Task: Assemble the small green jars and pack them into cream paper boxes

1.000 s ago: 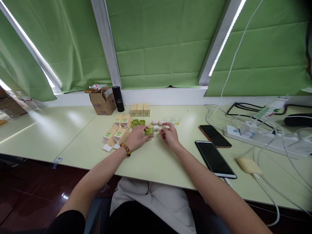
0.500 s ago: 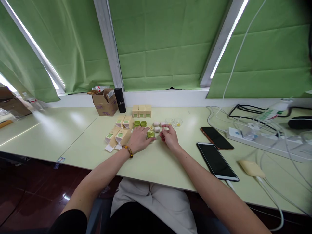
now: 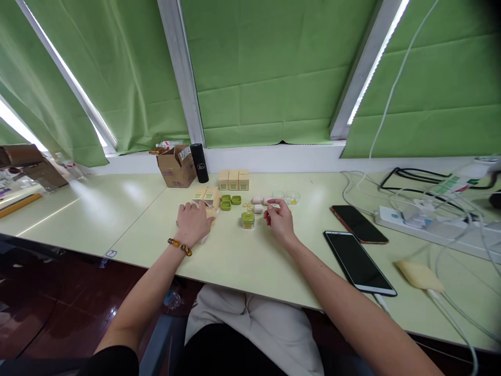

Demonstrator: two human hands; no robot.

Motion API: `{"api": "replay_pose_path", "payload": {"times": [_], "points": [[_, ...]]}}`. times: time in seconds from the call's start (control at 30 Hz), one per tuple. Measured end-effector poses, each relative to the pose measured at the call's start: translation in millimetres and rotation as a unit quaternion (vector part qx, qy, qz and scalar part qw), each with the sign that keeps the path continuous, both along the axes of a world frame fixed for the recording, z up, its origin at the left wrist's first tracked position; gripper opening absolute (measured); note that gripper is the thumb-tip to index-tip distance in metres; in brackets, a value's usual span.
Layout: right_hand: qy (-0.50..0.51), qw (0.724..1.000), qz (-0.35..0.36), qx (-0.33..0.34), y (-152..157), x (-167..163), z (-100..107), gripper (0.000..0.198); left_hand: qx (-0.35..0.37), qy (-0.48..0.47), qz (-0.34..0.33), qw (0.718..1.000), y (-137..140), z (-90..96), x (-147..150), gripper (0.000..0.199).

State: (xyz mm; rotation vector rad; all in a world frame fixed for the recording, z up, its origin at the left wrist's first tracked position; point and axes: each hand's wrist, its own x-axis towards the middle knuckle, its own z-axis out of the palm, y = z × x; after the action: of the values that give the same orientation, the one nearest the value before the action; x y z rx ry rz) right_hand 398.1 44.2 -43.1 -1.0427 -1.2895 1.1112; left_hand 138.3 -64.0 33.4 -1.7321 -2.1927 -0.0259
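Observation:
My left hand reaches over the small cream cartons, its fingers spread and pointing away from me. It hides most of the nearer cartons, with one pale side showing by the thumb; whether it touches them I cannot tell. A small clear jar with a green lid stands between my hands. My right hand hovers right of the jar, fingers loosely bent and apart, holding nothing visible. Just beyond it lie white rounded pieces, small yellowish pieces and clear cups. Several green lids lie farther left.
Three closed cream cartons stand at the back, near a black cylinder and an open cardboard box. At right lie two phones, a power strip, cables and a yellow charger.
My left hand has moved left from the green-lidded jar to the cream cartons, leaving the jar uncovered on the table. My right hand stays nearly in place. The view has shifted slightly.

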Motion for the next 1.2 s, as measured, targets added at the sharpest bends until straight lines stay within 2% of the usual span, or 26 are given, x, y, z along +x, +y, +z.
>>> {"api": "replay_pose_path", "payload": {"times": [0.1,0.23,0.4,0.53,0.63,0.73,0.9,1.03,1.13,1.2], "points": [[-0.005,1.000,-0.001,0.009,0,0,-1,0.055,-0.001,0.017,-0.008,1.000,-7,-15.4,2,0.064],[-0.013,1.000,-0.005,0.014,-2,0,1,0.052,0.018,0.027,-0.012,0.999,-8,-26.7,7,0.062],[-0.016,1.000,-0.002,0.025,-4,0,3,0.050,0.044,0.001,-0.020,0.999,-12,-30.7,8,0.044],[-0.022,0.999,0.002,0.043,-7,-1,3,0.046,0.118,-0.018,-0.059,0.991,-23,-24.9,9,0.034],[-0.035,0.995,0.009,0.089,-13,-3,5,0.040,0.203,-0.041,-0.114,0.972,-23,-17.4,16,0.033],[-0.050,0.984,0.036,0.170,-21,-6,8,0.035,0.276,-0.075,-0.180,0.941,-9,-12.4,29,0.033],[-0.015,0.961,0.108,0.254,-30,-15,11,0.050,0.348,-0.117,-0.273,0.889,29,-12.3,55,0.037],[-0.012,0.954,0.130,0.269,-30,-16,14,0.054,0.341,-0.135,-0.334,0.868,50,-17.9,74,0.040],[-0.014,0.961,0.109,0.252,-27,-11,18,0.049,0.311,-0.166,-0.375,0.857,53,-22.3,80,0.043],[-0.003,0.967,0.092,0.238,-25,-7,21,0.045,0.290,-0.209,-0.410,0.839,52,-24.1,77,0.046]]}}
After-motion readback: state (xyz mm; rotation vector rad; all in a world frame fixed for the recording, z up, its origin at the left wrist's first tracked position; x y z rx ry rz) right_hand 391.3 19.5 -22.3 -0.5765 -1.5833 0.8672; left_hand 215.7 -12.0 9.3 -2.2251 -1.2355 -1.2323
